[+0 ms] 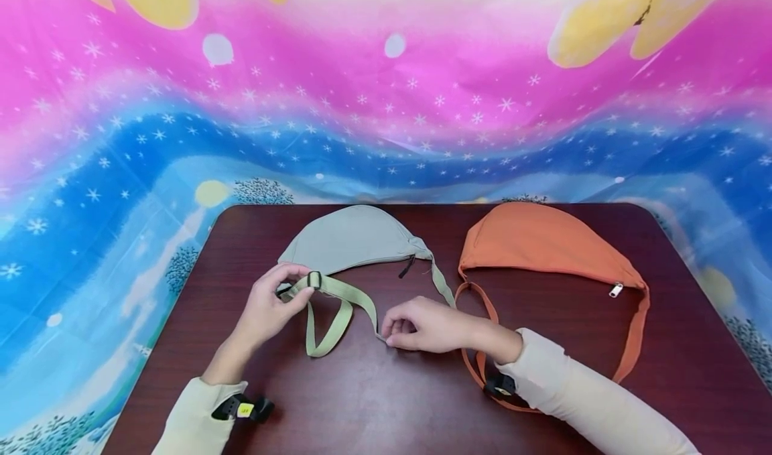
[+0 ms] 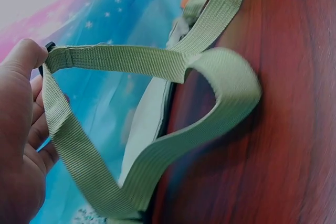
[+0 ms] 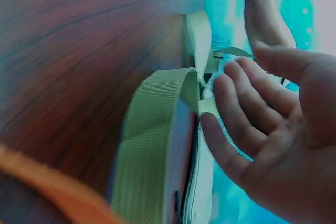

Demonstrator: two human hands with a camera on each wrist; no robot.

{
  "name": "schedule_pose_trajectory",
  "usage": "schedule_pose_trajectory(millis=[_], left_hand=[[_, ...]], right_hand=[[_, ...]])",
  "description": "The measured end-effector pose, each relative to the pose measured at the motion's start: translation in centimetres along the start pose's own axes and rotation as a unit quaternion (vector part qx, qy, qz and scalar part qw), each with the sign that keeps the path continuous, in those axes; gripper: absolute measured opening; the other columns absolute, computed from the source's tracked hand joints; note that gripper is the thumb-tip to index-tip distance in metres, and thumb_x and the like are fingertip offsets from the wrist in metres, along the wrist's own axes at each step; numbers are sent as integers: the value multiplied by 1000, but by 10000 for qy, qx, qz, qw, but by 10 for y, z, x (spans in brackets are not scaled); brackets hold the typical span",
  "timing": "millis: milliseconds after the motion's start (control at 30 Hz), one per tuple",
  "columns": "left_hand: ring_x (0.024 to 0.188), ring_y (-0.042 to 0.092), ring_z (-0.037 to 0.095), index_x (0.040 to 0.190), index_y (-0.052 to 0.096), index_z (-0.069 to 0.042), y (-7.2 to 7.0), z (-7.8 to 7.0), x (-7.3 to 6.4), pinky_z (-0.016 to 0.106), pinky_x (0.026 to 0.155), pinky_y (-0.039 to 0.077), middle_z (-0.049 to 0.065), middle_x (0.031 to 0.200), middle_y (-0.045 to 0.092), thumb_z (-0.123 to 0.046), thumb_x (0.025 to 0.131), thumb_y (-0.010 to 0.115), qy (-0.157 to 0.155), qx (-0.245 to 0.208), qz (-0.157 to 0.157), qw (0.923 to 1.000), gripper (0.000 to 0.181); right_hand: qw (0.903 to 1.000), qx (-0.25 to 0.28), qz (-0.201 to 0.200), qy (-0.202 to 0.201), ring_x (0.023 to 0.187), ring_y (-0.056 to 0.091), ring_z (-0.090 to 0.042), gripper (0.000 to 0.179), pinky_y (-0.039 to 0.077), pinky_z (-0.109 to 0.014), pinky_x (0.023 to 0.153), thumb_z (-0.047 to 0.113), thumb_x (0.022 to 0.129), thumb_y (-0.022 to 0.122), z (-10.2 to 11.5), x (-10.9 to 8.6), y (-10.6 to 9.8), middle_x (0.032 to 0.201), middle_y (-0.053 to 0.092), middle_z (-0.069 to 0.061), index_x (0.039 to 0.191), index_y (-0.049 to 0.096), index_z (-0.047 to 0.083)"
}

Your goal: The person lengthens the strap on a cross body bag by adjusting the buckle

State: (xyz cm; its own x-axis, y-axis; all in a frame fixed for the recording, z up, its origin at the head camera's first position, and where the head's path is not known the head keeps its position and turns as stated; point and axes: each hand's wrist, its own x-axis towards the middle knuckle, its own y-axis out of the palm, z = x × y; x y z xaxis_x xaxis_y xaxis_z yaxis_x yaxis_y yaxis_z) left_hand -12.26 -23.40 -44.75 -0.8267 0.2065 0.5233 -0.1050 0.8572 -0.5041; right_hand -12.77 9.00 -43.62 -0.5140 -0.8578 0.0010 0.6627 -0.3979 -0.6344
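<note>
A pale grey-green waist bag [image 1: 356, 237] lies on the table with its light green webbing strap [image 1: 338, 334] looped in front of it. My left hand [image 1: 274, 304] pinches the black slider buckle [image 1: 314, 280] on that strap between thumb and fingers, raised above the tabletop. From the buckle the strap hangs in a loop, well seen in the left wrist view. Close by the strap's right-hand stretch is my right hand [image 1: 425, 324]. Its fingers are loosely bent, and the right wrist view shows nothing gripped in them; whether a fingertip touches the strap I cannot tell.
An orange waist bag [image 1: 543, 244] with a silver zipper pull [image 1: 616, 289] lies to the right. Its orange strap [image 1: 633, 338] trails under my right forearm. The dark reddish wooden table [image 1: 338, 415] has a printed cloth [image 1: 362, 120] behind it.
</note>
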Motion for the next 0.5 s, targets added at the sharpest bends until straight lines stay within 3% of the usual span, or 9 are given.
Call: schedule_pose_trajectory(millis=[267,500], left_hand=[[92,62,20,112,72,-4,15,-5,0,18,81,46,7,104,70,7,81,80,-49,-270,-26,9996,33],[88,62,20,109,70,6,16,-26,5,23,78,48,17,100,68,16,81,75,-130,-391,-142,9991,30]], right_hand=[[9868,656,-1443,-343,81,62,-7,17,55,-28,72,11,95,74,9,25,-6,93,69,4,111,71,6],[9712,914,-2178,-299,89,65,-16,32,56,-33,77,14,92,77,11,51,-1,109,69,-10,122,68,6]])
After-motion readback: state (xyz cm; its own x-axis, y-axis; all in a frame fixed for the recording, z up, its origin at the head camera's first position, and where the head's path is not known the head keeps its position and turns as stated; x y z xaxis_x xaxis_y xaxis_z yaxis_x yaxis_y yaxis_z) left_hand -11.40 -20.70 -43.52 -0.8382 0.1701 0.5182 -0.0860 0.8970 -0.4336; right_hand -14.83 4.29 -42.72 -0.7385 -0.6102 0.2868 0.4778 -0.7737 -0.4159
